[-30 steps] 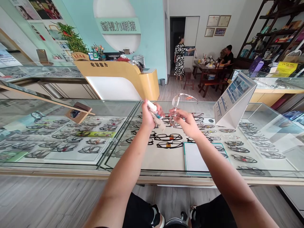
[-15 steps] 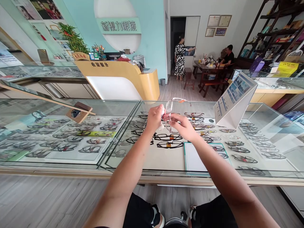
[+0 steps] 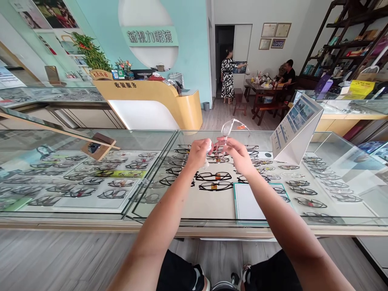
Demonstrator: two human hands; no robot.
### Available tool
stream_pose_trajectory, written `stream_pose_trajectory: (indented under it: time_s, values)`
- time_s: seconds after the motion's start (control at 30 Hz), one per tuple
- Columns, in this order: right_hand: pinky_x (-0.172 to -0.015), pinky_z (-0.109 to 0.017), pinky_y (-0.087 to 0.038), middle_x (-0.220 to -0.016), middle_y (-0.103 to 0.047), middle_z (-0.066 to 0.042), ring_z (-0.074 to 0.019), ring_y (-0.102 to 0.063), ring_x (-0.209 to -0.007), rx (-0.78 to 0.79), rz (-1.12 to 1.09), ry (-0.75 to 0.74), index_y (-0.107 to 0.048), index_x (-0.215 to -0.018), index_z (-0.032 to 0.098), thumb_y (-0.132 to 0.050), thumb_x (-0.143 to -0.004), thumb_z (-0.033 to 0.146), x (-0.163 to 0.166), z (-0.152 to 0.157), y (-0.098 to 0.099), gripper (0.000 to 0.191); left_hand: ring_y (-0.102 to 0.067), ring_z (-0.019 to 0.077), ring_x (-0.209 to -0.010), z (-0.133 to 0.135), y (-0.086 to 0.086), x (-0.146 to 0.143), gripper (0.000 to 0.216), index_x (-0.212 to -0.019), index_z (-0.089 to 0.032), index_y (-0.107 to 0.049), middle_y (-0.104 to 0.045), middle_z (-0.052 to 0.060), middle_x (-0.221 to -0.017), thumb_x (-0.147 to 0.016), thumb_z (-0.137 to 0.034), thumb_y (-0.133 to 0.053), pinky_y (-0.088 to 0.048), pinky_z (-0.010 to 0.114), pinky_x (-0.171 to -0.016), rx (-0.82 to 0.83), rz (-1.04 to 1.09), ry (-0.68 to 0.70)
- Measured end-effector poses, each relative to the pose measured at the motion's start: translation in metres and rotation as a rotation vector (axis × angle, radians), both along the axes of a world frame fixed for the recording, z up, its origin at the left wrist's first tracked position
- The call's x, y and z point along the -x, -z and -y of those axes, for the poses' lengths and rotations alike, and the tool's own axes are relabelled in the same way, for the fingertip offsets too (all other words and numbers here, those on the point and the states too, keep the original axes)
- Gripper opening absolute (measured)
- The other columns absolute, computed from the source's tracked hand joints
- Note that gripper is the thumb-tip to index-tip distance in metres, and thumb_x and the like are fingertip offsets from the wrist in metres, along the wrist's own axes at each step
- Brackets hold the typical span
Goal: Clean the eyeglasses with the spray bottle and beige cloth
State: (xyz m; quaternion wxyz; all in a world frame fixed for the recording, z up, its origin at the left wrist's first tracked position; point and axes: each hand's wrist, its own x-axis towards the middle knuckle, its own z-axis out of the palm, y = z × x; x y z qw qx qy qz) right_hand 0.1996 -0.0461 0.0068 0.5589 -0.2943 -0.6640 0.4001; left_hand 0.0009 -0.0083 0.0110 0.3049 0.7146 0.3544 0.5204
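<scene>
While two hands (image 3: 198, 154) (image 3: 239, 157) hover, one holds one eyeglass-frame (image 3: 226, 128).

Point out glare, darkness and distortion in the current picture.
Head view: pale reflections veil the left glass counter; head view: the doorway sinks to near-black; head view: the upper-right shelves lean, likely wide-angle distortion; head view: the clear-framed glasses have a faint lower rim.

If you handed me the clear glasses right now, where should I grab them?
Probably by the top rim, pinched from above so your fingers miss the lens. The glasses are tipped up on edge, so that rim sticks up clear of the right hand, whose fingers are at the lower part.
</scene>
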Motion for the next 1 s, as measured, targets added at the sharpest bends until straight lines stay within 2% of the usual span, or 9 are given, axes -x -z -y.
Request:
stream_pose_trajectory:
  time_s: [0.13,0.27,0.33,0.43,0.5,0.57,0.67,0.8,1.0]
  values:
    - [-0.099,-0.043,-0.062,-0.121,-0.086,-0.008,-0.0232,-0.072,-0.097,0.015,-0.031,0.031,-0.084,-0.129,0.025,-0.07,-0.103,0.049,-0.003,-0.002,-0.001,0.038,-0.048,0.0177,-0.058,0.002,0.004,-0.003,0.066,-0.059,-0.025,-0.052,-0.053,0.001,-0.057,-0.1,-0.078,-0.053,-0.039,0.037,-0.064,0.052,-0.048,0.044]
    - [-0.098,-0.044,-0.062,-0.121,-0.086,-0.009,-0.0226,-0.071,-0.093,0.015,-0.024,0.029,-0.084,-0.127,0.026,-0.07,-0.104,0.05,-0.003,-0.001,-0.002,0.036,-0.049,0.0179,-0.058,0.0,0.003,-0.003,0.069,-0.062,-0.024,-0.058,-0.057,0.003,-0.059,-0.101,-0.08,-0.047,-0.041,0.036,-0.063,0.041,0.017,0.03]
    - [-0.097,-0.044,-0.062,-0.121,-0.087,-0.009,-0.0236,-0.073,-0.095,0.021,-0.026,0.031,-0.084,-0.126,0.026,-0.071,-0.104,0.051,-0.003,-0.001,-0.003,0.036,-0.051,0.0178,-0.06,-0.003,0.002,0.001,0.064,-0.067,-0.024,-0.062,-0.061,0.003,-0.063,-0.101,-0.077,-0.053,-0.043,0.035,-0.062,0.027,0.069,-0.028]
    - [-0.095,-0.044,-0.062,-0.12,-0.087,-0.009,-0.0253,-0.074,-0.101,0.034,-0.053,0.035,-0.084,-0.125,0.027,-0.072,-0.103,0.051,-0.003,0.0,-0.003,0.036,-0.058,0.017,-0.063,-0.013,0.0,0.009,0.036,-0.08,-0.025,-0.064,-0.064,0.001,-0.069,-0.092,-0.057,-0.074,-0.05,0.031,-0.063,0.082,0.225,-0.139]
    - [-0.092,-0.043,-0.063,-0.12,-0.087,-0.008,-0.0252,-0.075,-0.1,0.04,-0.078,0.036,-0.084,-0.125,0.027,-0.072,-0.102,0.051,-0.003,0.0,-0.003,0.036,-0.064,0.0172,-0.066,-0.025,0.001,0.017,0.026,-0.088,-0.025,-0.063,-0.065,-0.001,-0.075,-0.089,-0.047,-0.077,-0.056,0.03,-0.063,0.149,0.359,-0.197]
    - [-0.09,-0.043,-0.063,-0.119,-0.087,-0.008,-0.0248,-0.074,-0.097,0.042,-0.091,0.04,-0.085,-0.123,0.027,-0.072,-0.1,0.051,-0.004,0.0,-0.003,0.036,-0.07,0.0184,-0.07,-0.039,0.004,0.028,0.026,-0.098,-0.026,-0.061,-0.069,0.0,-0.08,-0.093,-0.047,-0.075,-0.059,0.03,-0.063,0.191,0.434,-0.284]
    - [-0.09,-0.043,-0.062,-0.118,-0.088,-0.008,-0.0244,-0.075,-0.095,0.041,-0.079,0.059,-0.085,-0.122,0.027,-0.072,-0.1,0.049,-0.005,0.0,-0.002,0.034,-0.078,0.0205,-0.078,-0.058,0.01,0.05,0.036,-0.111,-0.027,-0.057,-0.079,0.003,-0.095,-0.105,-0.061,-0.068,-0.058,0.03,-0.061,0.193,0.42,-0.433]
    - [-0.092,-0.043,-0.061,-0.119,-0.088,-0.008,-0.0236,-0.075,-0.094,0.048,-0.068,0.079,-0.084,-0.123,0.027,-0.071,-0.101,0.047,-0.007,0.0,-0.001,0.033,-0.076,0.0233,-0.083,-0.072,0.015,0.079,0.039,-0.106,-0.026,-0.057,-0.08,0.007,-0.099,-0.113,-0.065,-0.056,-0.061,0.038,-0.081,0.121,0.296,-0.679]
    - [-0.093,-0.045,-0.062,-0.12,-0.088,-0.01,-0.025,-0.076,-0.097,0.044,-0.042,0.069,-0.083,-0.125,0.025,-0.071,-0.101,0.048,-0.009,0.0,0.0,0.036,-0.069,0.0356,-0.127,-0.067,0.012,0.094,0.024,-0.096,-0.026,-0.058,-0.072,0.015,-0.116,-0.108,-0.044,-0.069,-0.054,0.047,-0.115,0.047,0.053,-1.008]
